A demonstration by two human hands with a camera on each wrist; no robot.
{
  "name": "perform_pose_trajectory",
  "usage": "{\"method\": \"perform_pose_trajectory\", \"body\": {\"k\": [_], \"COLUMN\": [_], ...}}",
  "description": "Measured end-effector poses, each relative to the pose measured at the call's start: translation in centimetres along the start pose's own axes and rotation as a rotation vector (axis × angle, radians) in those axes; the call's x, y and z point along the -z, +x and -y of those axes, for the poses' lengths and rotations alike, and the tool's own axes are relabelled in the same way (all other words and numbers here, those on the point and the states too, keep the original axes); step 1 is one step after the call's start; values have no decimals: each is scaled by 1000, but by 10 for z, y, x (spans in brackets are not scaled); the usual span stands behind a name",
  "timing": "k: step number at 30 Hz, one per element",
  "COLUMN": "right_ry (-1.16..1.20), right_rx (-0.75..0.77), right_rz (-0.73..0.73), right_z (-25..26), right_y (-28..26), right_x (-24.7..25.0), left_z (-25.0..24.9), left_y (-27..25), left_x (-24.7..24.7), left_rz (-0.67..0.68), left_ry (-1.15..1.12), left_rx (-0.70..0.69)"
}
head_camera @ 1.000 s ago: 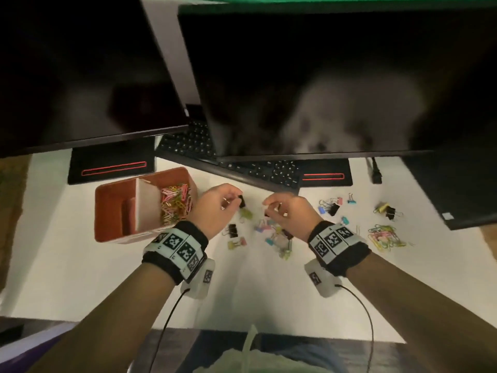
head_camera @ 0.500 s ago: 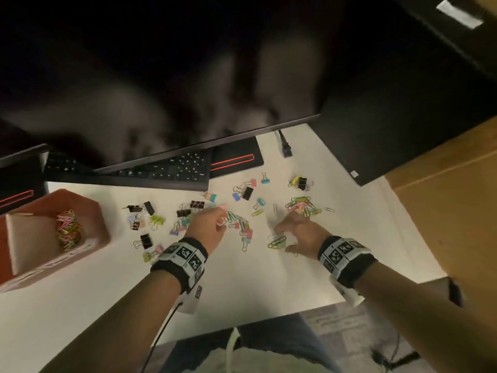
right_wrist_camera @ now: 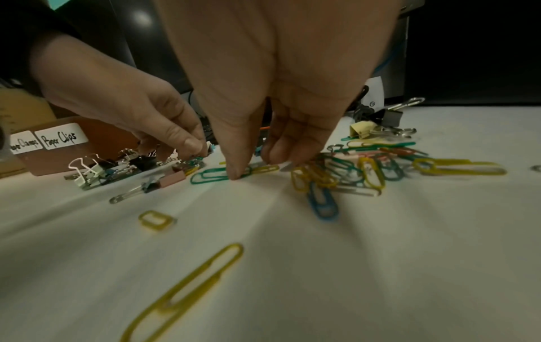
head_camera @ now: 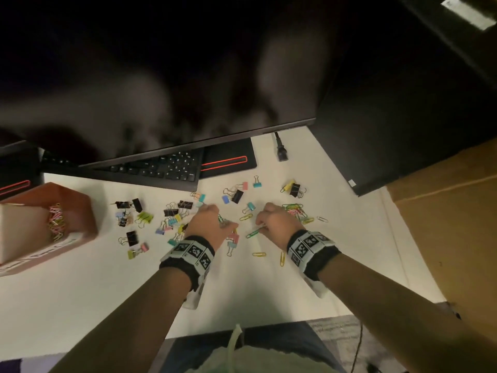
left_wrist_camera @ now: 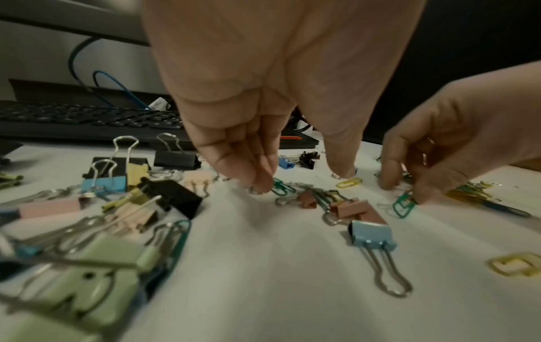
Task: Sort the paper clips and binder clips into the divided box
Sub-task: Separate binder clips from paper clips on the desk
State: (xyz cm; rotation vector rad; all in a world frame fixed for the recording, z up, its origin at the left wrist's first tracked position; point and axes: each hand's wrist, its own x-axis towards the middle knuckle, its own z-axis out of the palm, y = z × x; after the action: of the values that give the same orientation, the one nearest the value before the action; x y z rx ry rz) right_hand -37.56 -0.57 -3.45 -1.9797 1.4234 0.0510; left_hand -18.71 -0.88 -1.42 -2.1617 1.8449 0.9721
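Observation:
The brown divided box [head_camera: 83, 219] stands at the far left with coloured paper clips [head_camera: 56, 220] in one compartment; its labels read "Paper Clamps" and "Paper Clips" [right_wrist_camera: 63, 138]. Binder clips [head_camera: 172, 211] lie scattered between the box and my hands. My left hand [head_camera: 215, 219] points down, fingertips [left_wrist_camera: 257, 185] touching the table beside a green paper clip [left_wrist_camera: 281, 187], thumb apart. My right hand [head_camera: 262, 224] pinches another green paper clip [right_wrist_camera: 210, 175] that lies on the table, just left of a heap of paper clips [head_camera: 294, 210].
A black keyboard [head_camera: 161, 168] and a monitor [head_camera: 161, 76] overhanging it bound the far side. A black plug [head_camera: 281, 154] lies at the back right. Two yellow paper clips [head_camera: 259, 254] lie near my right wrist. The white table ends close to my body.
The view swung right, so the box now sits at the far left. Both hands moved right from the clips by the box. My right hand went from flat on the table to pinching a green clip.

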Motion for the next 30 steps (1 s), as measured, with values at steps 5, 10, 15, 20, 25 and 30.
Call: {"method": "perform_pose_trajectory", "body": {"k": [5,10,15,20,25,30], "right_ry": [-12,-11,21,-20,-83,-114], "right_rx": [32,94,80,115,157,133], "right_rz": [-40,18,35,56,116,113], "right_z": [-4,6,15,15,10,14], "right_y": [6,13,26,31,23,23], "right_x": [8,2,1,2,1,0], "left_z": [-9,-5,8,20,23,25], "left_y": [6,11,15,13,7,10], "left_x": [-7,-9,-7,-2,-4,-4], "left_rz": [3,-39,-48,-64,64,63], "left_ry": [-3,-130,-175,-208,-100,-102], "left_rx": [-2,-60,-129,-188,-312,-316]}}
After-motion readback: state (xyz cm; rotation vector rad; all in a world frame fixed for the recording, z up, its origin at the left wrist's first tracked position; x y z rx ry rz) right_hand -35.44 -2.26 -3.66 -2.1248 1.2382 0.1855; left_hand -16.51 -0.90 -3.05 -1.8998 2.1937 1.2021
